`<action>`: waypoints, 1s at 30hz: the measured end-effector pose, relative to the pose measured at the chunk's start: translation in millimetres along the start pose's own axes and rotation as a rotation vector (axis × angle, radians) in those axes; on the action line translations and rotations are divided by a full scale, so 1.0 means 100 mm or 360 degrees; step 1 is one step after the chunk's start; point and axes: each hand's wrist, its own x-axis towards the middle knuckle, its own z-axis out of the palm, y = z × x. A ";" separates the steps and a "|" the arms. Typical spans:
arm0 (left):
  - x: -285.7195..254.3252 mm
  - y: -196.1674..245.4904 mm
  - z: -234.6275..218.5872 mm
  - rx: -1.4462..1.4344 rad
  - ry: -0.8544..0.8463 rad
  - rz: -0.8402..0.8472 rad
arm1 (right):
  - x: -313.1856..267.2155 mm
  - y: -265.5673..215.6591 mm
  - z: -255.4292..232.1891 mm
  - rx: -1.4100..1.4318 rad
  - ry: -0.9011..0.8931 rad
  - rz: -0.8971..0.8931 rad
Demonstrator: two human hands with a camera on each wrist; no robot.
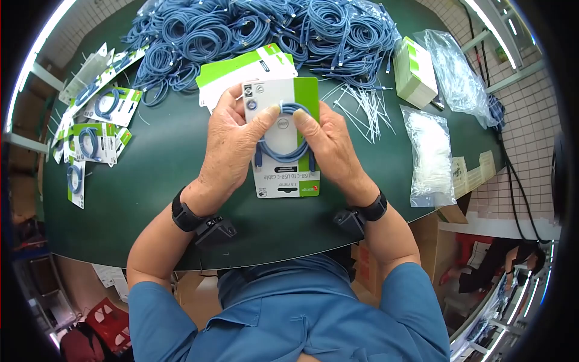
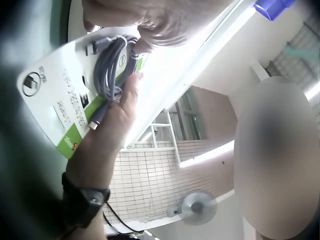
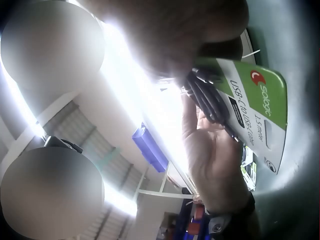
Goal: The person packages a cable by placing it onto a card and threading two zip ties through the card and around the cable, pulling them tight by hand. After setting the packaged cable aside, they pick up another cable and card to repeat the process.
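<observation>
My left hand (image 1: 226, 142) grips the left side of a white and green packaging card (image 1: 274, 182), thumb lying on its face. My right hand (image 1: 335, 145) grips the card's right side, its thumb pressing on a coiled blue USB-C cable (image 1: 282, 158). The coil lies against the card's front, with a white tie at its top between the thumbs. Printed text on the card reads upside down in the head view. In the right wrist view, the card's green corner (image 3: 272, 90) and hang slot show. Most fingers are hidden behind the card.
Beyond the hands are flat cards (image 1: 232, 69) and a large heap of coiled cables (image 1: 241, 30). Carded cables (image 1: 90, 145) lie at the left. White ties (image 1: 368, 111), a card stack (image 1: 416, 72) and plastic bags (image 1: 429, 154) lie at the right on the green table (image 1: 163, 151).
</observation>
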 end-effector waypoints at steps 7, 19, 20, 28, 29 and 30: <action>-0.06 0.29 0.07 0.1707 -0.0026 0.1149 | 0.03 -0.02 -0.16 0.0183 0.0250 -0.0016; -0.16 0.09 0.24 0.1830 -0.0532 0.1324 | -0.05 -0.04 -0.04 0.0257 0.0364 -0.0208; -0.16 0.09 0.24 0.1789 -0.0550 0.1242 | -0.07 -0.05 -0.03 0.0246 0.0339 -0.0171; -0.20 0.00 0.19 0.1676 -0.0497 0.1069 | -0.11 -0.05 0.04 0.0256 0.0326 -0.0165; -0.21 -0.01 0.18 0.1674 -0.0486 0.1068 | -0.11 -0.04 0.05 0.0229 0.0327 -0.0162; -0.20 -0.03 0.18 0.1672 -0.0483 0.1110 | -0.10 -0.03 0.06 0.0223 0.0319 -0.0166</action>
